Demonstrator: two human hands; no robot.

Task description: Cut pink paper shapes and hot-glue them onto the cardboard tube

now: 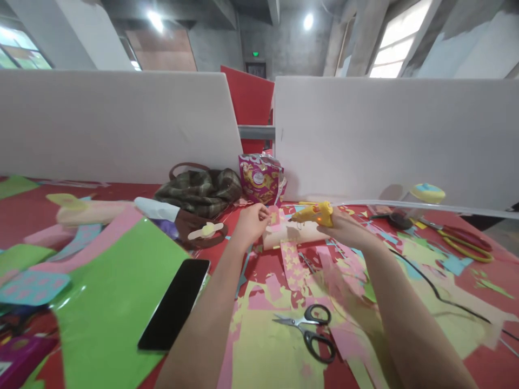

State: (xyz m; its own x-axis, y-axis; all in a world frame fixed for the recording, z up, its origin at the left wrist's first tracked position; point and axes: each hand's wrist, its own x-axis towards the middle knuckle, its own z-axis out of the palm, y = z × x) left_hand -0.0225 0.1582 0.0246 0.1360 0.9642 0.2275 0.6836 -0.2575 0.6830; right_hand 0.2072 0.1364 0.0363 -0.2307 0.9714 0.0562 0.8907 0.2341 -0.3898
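In my right hand [343,227] is a yellow hot glue gun [316,214], its nozzle pointing left above a pale paper tube [312,232]. My left hand [253,222] is closed in a pinch at the tube's left end; whatever lies between the fingertips is too small to make out. A pink paper strip [292,265] with a yellow pattern runs over the tube and down its near side. Its upper end stands right beside my left fingertips. Scissors with black handles [302,324] lie nearer to me on pale yellow paper [263,346].
A black phone [176,305] rests on green sheet [101,302] at left. Behind stand a plaid bag [200,189] and a purple snack packet [261,178]. Yellow-and-red-handled scissors [466,246] and a black cord [436,292] lie right. White panels [385,135] border the table.
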